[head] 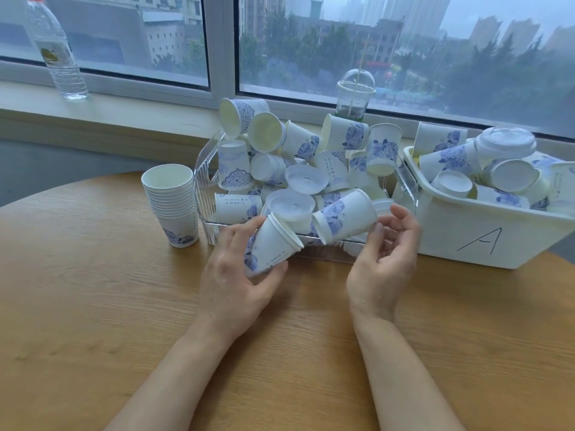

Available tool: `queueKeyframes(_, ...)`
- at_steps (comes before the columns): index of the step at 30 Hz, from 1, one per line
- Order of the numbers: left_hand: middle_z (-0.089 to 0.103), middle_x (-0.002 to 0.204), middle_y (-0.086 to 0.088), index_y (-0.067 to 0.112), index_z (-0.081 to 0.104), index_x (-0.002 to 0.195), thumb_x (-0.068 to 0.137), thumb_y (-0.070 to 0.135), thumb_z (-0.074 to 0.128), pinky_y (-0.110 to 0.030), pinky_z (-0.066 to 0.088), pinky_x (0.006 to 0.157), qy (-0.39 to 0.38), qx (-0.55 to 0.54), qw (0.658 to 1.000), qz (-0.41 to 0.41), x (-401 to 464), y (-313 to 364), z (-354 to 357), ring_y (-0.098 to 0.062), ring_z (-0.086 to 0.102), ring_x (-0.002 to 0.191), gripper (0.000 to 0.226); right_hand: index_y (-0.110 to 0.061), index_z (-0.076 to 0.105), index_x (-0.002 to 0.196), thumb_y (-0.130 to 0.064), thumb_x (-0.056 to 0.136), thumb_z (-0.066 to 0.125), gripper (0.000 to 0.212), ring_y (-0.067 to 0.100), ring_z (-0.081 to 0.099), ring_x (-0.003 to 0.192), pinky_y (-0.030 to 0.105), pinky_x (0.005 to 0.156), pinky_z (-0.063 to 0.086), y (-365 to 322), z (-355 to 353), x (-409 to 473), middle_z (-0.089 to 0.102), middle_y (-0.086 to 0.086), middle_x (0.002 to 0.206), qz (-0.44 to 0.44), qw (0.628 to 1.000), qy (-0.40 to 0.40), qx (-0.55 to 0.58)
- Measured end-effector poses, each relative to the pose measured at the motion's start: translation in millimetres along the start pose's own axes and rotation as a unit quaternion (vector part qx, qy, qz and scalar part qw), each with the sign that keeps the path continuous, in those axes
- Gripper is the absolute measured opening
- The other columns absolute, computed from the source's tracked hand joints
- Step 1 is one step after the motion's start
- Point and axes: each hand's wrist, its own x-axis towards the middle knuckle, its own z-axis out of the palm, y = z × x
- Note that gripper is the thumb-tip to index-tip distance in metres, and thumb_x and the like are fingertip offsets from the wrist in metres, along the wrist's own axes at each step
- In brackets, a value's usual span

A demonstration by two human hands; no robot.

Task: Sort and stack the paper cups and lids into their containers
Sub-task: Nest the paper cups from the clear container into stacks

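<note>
A clear plastic bin (pixel 203 169) at the table's middle holds a heap of white paper cups with blue flower prints and several translucent lids (pixel 306 178). My left hand (pixel 236 275) grips a short stack of nested cups (pixel 272 244), tilted with the rims pointing up and right. My right hand (pixel 384 259) holds another cup (pixel 343 216) by its base, lying on its side over the bin's front edge. A neat upright stack of cups (pixel 171 203) stands on the table left of the bin.
A white tub marked "A" (pixel 485 241) at the right holds more cups and lids. On the window sill stand a water bottle (pixel 56 48) and a clear domed drink cup (pixel 354 94). The round wooden table (pixel 93 306) spreads in front.
</note>
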Motion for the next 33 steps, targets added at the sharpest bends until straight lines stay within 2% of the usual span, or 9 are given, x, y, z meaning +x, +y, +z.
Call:
queueKeyframes(6, 0.06, 0.124, 0.007, 0.021, 0.06, 0.141, 0.077, 0.036, 0.083, -0.029, 0.049, 0.099, 0.001, 0.007, 1.0, 0.019, 0.0, 2.2, -0.2, -0.009, 0.059, 0.114, 0.069, -0.019, 0.062, 0.125, -0.009, 0.107, 0.053, 0.023, 0.026, 0.065, 0.093, 0.045, 0.078, 0.058, 3.2, 4.7, -6.5, 0.064, -0.002, 0.111, -0.072, 0.996, -0.056, -0.013)
queueKeyframes(10, 0.06, 0.122, 0.007, 0.02, 0.06, 0.141, 0.077, 0.036, 0.083, -0.035, 0.052, 0.097, -0.003, 0.015, 0.999, 0.03, 0.1, 2.0, 0.6, -0.012, 0.06, 0.112, 0.069, -0.01, 0.068, 0.117, -0.001, 0.105, 0.055, 0.019, 0.011, 0.062, 0.102, 0.034, 0.087, 0.054, -2.2, 6.4, -12.3, 0.064, -0.002, 0.108, -0.128, 0.981, -0.14, -0.034)
queueKeyframes(12, 0.061, 0.122, 0.007, 0.02, 0.06, 0.14, 0.078, 0.037, 0.082, -0.035, 0.052, 0.096, -0.003, 0.014, 0.999, 0.031, 0.1, 1.7, 0.9, -0.012, 0.061, 0.112, 0.067, -0.007, 0.07, 0.115, 0.002, 0.103, 0.056, 0.02, 0.011, 0.062, 0.104, 0.028, 0.091, 0.051, -5.5, 8.8, -15.8, 0.065, 0.0, 0.107, -0.142, 0.974, -0.175, -0.026)
queueKeyframes(16, 0.06, 0.121, 0.009, 0.024, 0.055, 0.145, 0.081, 0.041, 0.077, -0.022, 0.05, 0.094, 0.008, 0.003, 1.0, 0.013, -1.3, 1.1, 0.0, -0.005, 0.059, 0.109, 0.07, -0.01, 0.071, 0.118, -0.003, 0.103, 0.061, 0.019, 0.016, 0.066, 0.105, 0.034, 0.093, 0.053, -8.4, 11.3, -21.3, 0.069, -0.004, 0.11, -0.147, 0.961, -0.232, -0.006)
queueKeyframes(19, 0.058, 0.124, 0.013, 0.029, 0.043, 0.157, 0.083, 0.037, 0.077, -0.004, 0.041, 0.092, 0.009, -0.015, 1.0, -0.009, -1.8, 1.5, 0.7, 0.009, 0.054, 0.113, 0.082, -0.021, 0.067, 0.121, -0.026, 0.099, 0.066, 0.022, 0.012, 0.063, 0.102, 0.035, 0.099, 0.045, -4.8, 9.3, -20.3, 0.065, -0.014, 0.109, -0.123, 0.972, -0.187, -0.076)
queueKeyframes(22, 0.055, 0.125, 0.011, 0.032, 0.035, 0.162, 0.087, 0.034, 0.075, 0.002, 0.035, 0.091, 0.015, -0.029, 0.999, -0.003, -1.6, 1.9, 0.4, 0.018, 0.048, 0.111, 0.085, -0.027, 0.061, 0.123, -0.034, 0.098, 0.064, 0.026, 0.016, 0.059, 0.102, 0.034, 0.097, 0.038, 3.8, 7.0, -14.4, 0.061, -0.014, 0.106, -0.097, 0.974, -0.125, -0.165)
queueKeyframes(25, 0.057, 0.123, 0.008, 0.033, 0.042, 0.158, 0.088, 0.035, 0.074, 0.004, 0.034, 0.088, 0.026, -0.026, 0.999, 0.003, -1.8, 2.1, -0.7, 0.019, 0.049, 0.105, 0.077, -0.028, 0.06, 0.124, -0.035, 0.097, 0.061, 0.028, 0.019, 0.056, 0.104, 0.031, 0.094, 0.033, 8.6, 6.4, -12.3, 0.059, -0.015, 0.105, -0.092, 0.964, -0.112, -0.222)
queueKeyframes(30, 0.058, 0.124, 0.006, 0.033, 0.047, 0.147, 0.086, 0.038, 0.074, 0.003, 0.035, 0.088, 0.034, -0.028, 0.999, 0.001, -0.4, 1.9, -1.9, 0.016, 0.05, 0.11, 0.067, -0.031, 0.057, 0.136, -0.039, 0.099, 0.058, 0.037, 0.018, 0.052, 0.122, 0.042, 0.112, 0.031, 10.0, 8.4, -14.5, 0.067, -0.011, 0.121, -0.099, 0.941, -0.149, -0.287)
queueKeyframes(33, 0.058, 0.125, 0.006, 0.033, 0.046, 0.146, 0.086, 0.041, 0.073, 0.002, 0.036, 0.088, 0.035, -0.023, 0.999, -0.001, 0.4, 1.4, -3.2, 0.016, 0.049, 0.112, 0.066, -0.03, 0.062, 0.136, -0.04, 0.1, 0.055, 0.039, 0.018, 0.053, 0.122, 0.045, 0.115, 0.031, 10.5, 10.6, -14.8, 0.071, -0.008, 0.119, -0.097, 0.934, -0.155, -0.306)
